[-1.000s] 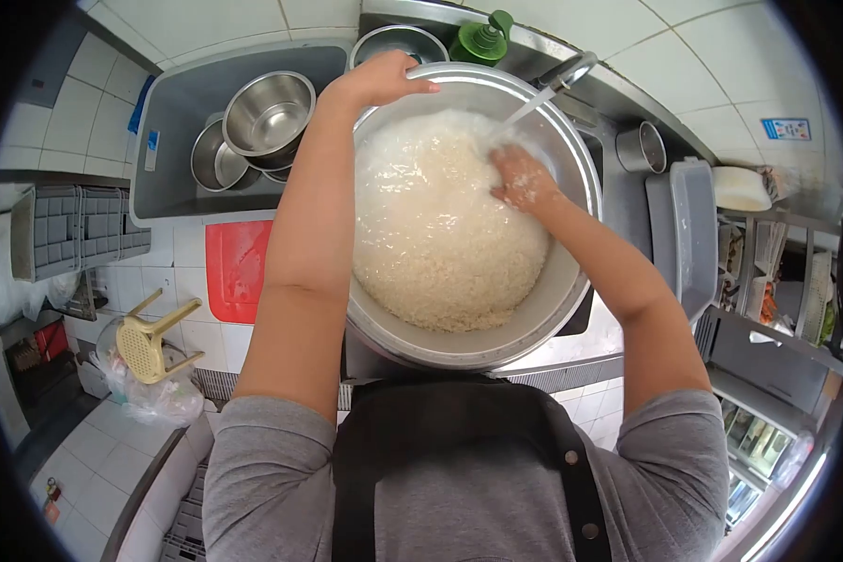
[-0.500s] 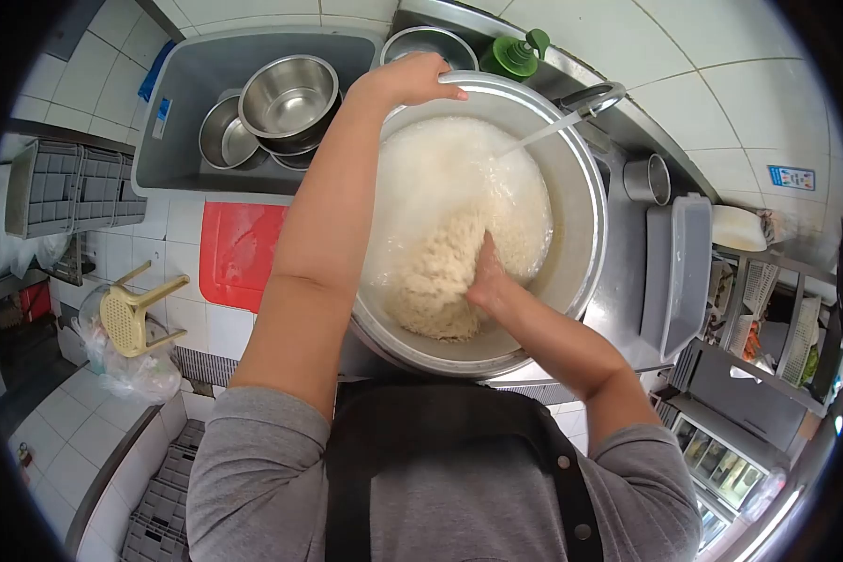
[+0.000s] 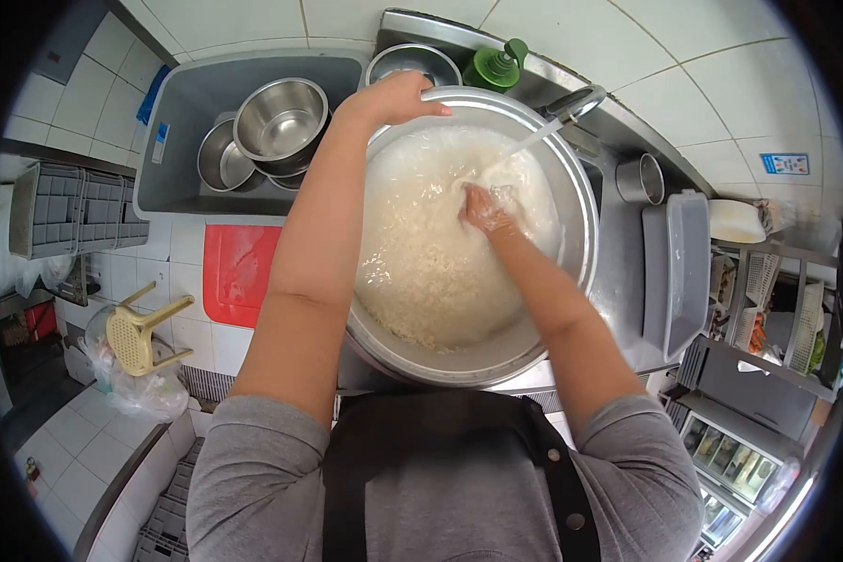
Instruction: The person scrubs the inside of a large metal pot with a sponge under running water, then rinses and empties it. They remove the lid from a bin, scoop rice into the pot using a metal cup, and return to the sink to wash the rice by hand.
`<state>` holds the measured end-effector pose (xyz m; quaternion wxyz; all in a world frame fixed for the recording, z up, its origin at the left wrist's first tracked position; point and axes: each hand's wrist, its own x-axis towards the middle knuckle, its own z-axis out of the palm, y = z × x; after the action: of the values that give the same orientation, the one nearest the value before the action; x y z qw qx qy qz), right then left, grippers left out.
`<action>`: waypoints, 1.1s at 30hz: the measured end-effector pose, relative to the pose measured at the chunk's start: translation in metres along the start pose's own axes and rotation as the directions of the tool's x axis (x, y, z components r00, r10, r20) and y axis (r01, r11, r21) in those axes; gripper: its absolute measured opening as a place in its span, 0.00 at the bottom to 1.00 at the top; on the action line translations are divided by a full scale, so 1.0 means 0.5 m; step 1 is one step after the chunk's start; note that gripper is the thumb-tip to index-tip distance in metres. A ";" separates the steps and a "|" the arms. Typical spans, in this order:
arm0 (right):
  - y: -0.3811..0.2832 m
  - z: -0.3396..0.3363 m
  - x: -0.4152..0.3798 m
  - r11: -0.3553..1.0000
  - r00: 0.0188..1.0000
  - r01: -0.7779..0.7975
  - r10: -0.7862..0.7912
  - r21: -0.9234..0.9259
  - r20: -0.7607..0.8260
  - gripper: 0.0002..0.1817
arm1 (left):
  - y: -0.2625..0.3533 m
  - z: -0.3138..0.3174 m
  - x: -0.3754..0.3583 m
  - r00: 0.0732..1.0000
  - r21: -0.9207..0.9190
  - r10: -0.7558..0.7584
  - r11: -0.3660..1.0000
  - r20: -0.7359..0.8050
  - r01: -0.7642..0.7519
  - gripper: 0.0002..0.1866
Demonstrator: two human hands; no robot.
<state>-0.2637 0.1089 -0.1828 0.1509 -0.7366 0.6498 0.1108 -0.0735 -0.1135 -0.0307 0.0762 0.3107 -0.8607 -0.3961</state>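
A large round metal pot [image 3: 585,211] holds rice [image 3: 421,286] under cloudy white water. My left hand [image 3: 403,98] grips the pot's far-left rim, thumb toward the inside. Inside the pot, my right hand [image 3: 483,208] is partly sunk in the water toward the far side; its fingertips are hidden beneath the surface. A stream of water runs from the faucet [image 3: 579,101] into the pot just beyond that hand. Rice grains show through the water nearest to me.
Left of the pot, a grey tub [image 3: 187,103] holds several steel pots [image 3: 281,117]. A green pump bottle [image 3: 495,67] and a metal bowl [image 3: 412,64] stand behind. To the right are a small steel cup [image 3: 640,178] and a grey bin [image 3: 674,272]. A red lid [image 3: 239,272] lies lower left.
My right hand has moved away from me, from the rice mound at the near side toward the water stream. The mound has flattened and spread under the water. My left hand stays on the rim.
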 end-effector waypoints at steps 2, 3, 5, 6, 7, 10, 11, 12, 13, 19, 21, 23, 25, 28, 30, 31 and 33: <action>-0.053 0.031 0.007 0.950 0.951 -0.304 0.307 0.072 -0.032 0.24 | 0.005 -0.002 -0.006 1.000 -0.005 -0.022 1.000 0.008 0.022 0.31; -0.083 0.045 0.007 0.921 0.922 -0.379 0.384 0.089 -0.049 0.24 | 0.007 -0.004 -0.006 1.000 -0.002 -0.023 1.000 0.005 0.023 0.31; -0.107 0.039 -0.022 0.972 0.975 -0.221 0.222 0.084 0.007 0.24 | 0.007 -0.004 -0.006 1.000 0.040 -0.023 0.999 -0.005 0.024 0.31; -0.098 0.027 -0.031 0.990 0.993 -0.110 0.106 0.086 0.047 0.24 | 0.009 -0.005 -0.007 1.000 0.046 -0.024 0.999 -0.001 0.024 0.31; -0.071 0.009 -0.037 0.994 0.994 0.013 -0.025 0.110 0.106 0.24 | 0.011 -0.003 -0.008 1.000 0.022 -0.031 0.999 0.006 0.031 0.31; -0.024 -0.003 0.004 0.981 0.976 0.070 -0.104 0.182 0.189 0.23 | 0.012 -0.005 -0.005 0.999 0.014 -0.039 0.999 0.019 0.038 0.31; -0.031 0.001 0.016 0.988 0.975 0.014 -0.048 0.152 0.217 0.23 | 0.011 -0.004 -0.004 0.999 0.028 -0.040 0.999 0.029 0.039 0.31; -0.046 0.002 0.028 0.994 0.968 -0.037 0.009 0.106 0.251 0.23 | 0.011 -0.005 -0.001 0.999 0.031 -0.040 0.999 0.031 0.039 0.31; -0.068 0.006 0.037 0.998 0.958 -0.049 0.035 0.044 0.286 0.23 | 0.011 -0.006 0.001 0.999 0.030 -0.034 0.999 0.020 0.034 0.31; -0.248 -0.132 0.041 0.937 0.790 0.337 -0.224 -0.098 0.571 0.25 | 0.012 -0.004 -0.002 0.999 -0.026 -0.018 0.999 0.037 0.019 0.30; -0.282 -0.066 -0.024 0.947 0.970 0.208 -0.169 -0.244 0.172 0.29 | 0.014 -0.006 0.000 0.999 -0.037 -0.008 0.999 0.045 0.010 0.30; -0.284 -0.187 -0.122 0.956 0.905 0.292 -0.287 0.033 0.313 0.33 | 0.015 -0.007 -0.001 0.999 -0.006 -0.031 0.999 0.044 0.031 0.29; -0.255 -0.201 -0.189 0.937 0.916 0.326 -0.346 0.129 0.204 0.30 | 0.018 -0.010 -0.002 0.998 0.003 -0.038 0.999 0.044 0.038 0.29; -0.131 -0.091 -0.194 0.815 0.853 0.464 -0.517 0.348 0.073 0.23 | 0.016 -0.004 -0.001 0.998 0.003 -0.042 0.999 0.038 0.042 0.29; -0.109 -0.139 -0.213 0.731 0.954 0.169 -0.291 0.661 0.078 0.19 | 0.015 -0.005 0.000 0.999 -0.002 -0.043 0.999 0.029 0.043 0.29; -0.099 -0.157 -0.218 0.478 0.984 -0.118 -0.063 0.870 0.168 0.15 | 0.017 -0.006 0.001 0.998 0.003 -0.044 0.999 0.039 0.044 0.29; -0.059 -0.149 -0.220 0.451 0.967 -0.255 0.116 0.855 0.227 0.18 | 0.011 -0.002 0.000 0.997 -0.002 -0.056 0.998 0.046 0.056 0.30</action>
<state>-0.2513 0.1865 -0.0718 0.5375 -0.4695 0.6789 -0.1725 -0.0756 -0.1113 -0.0259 0.0455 0.3256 -0.8525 -0.4063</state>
